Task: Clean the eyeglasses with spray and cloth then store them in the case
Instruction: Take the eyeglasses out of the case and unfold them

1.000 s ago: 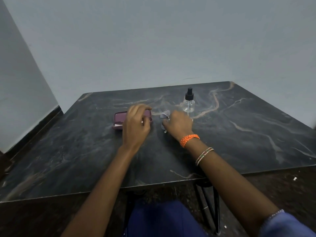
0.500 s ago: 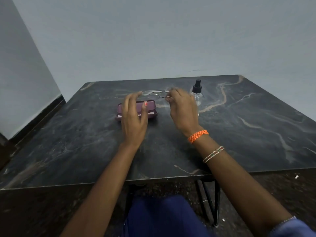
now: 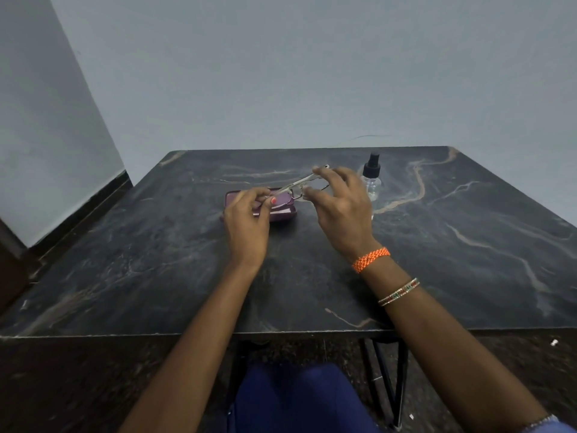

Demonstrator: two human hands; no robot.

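Note:
Thin metal-framed eyeglasses [image 3: 299, 182] are held in the air above the table between both hands. My left hand [image 3: 248, 223] pinches one end of the frame, just over the purple glasses case [image 3: 282, 210] lying on the table. My right hand [image 3: 342, 207] pinches the other end with its fingertips, one temple arm sticking up past the fingers. A small clear spray bottle [image 3: 372, 178] with a black pump top stands upright just right of my right hand. No cloth is visible; a pale strip shows at the case's edge.
The dark marbled table [image 3: 468, 245] stands against a pale grey wall. Its front edge runs near my forearms, with black metal legs [image 3: 396, 379] and dark floor below. My blue-clad lap [image 3: 296, 398] is under the front edge.
The glasses left the tabletop, lifted by my right hand. My left hand came off the case and took hold of their other end. The camera has tilted upward.

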